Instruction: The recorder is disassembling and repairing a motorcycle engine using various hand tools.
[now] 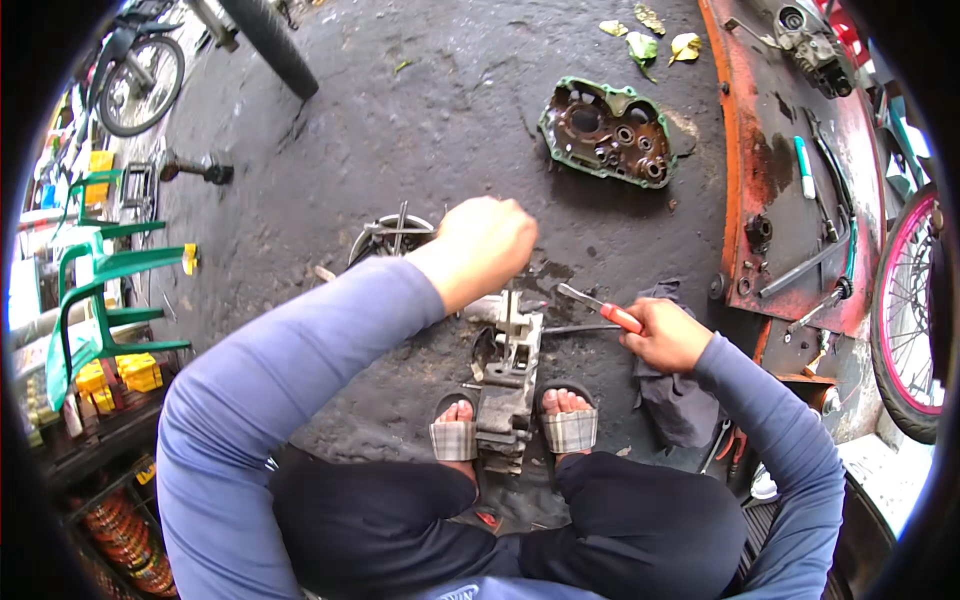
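A grey metal engine casing [505, 400] stands on edge on the ground between my sandalled feet. Above its far end is my left hand [480, 250], curled closed with the back of it toward me; whatever the fingers may grip is hidden. To the right, my right hand [665, 335] is wrapped round the red handle of a screwdriver [622, 318], its metal shaft pointing left and slightly away, apart from the casing. Close below that hand lies a dark grey cloth [682, 405]. Partly behind my left wrist sits a round metal pan [370, 243] with metal pieces in it.
Farther off lies an oily engine cover [608, 132] with a green edge. An orange-edged metal bench [745, 190] on the right bears tools and parts, near a pink-rimmed wheel [905, 310]. Green plastic chairs [105, 265] and a motorcycle [140, 85] stand left.
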A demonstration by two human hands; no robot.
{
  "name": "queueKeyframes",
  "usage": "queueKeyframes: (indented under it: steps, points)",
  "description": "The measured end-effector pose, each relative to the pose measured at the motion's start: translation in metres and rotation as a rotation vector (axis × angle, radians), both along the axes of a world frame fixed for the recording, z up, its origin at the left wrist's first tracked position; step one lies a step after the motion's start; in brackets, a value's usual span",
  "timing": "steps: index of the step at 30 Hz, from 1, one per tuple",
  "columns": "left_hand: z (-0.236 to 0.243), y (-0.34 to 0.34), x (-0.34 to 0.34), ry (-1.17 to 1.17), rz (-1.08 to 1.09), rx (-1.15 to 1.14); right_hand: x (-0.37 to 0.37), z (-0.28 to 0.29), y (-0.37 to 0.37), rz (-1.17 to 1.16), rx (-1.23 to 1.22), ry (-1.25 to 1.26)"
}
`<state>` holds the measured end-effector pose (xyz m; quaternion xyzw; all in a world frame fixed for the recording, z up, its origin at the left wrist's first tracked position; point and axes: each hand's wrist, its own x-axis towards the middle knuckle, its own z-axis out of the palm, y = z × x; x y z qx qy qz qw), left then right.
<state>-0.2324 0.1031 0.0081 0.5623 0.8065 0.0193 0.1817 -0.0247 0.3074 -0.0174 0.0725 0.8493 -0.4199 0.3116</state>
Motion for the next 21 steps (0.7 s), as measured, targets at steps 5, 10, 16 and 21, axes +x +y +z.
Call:
queueKeyframes:
  steps: [5,10,16,21]
  points:
    - [0.008,0.004,-0.008,-0.03,-0.075,-0.002,-0.022,-0.008,0.03,0.192,0.092,0.106]
    - [0.018,0.008,-0.007,-0.044,-0.118,-0.058,-0.018,0.003,0.01,0.467,0.041,0.171]
    - [0.024,0.008,-0.011,-0.085,-0.237,0.022,0.02,0.011,-0.043,0.365,0.031,0.092]
    - [0.024,-0.001,-0.012,-0.033,-0.229,-0.033,0.023,0.027,-0.077,0.277,0.13,0.041]
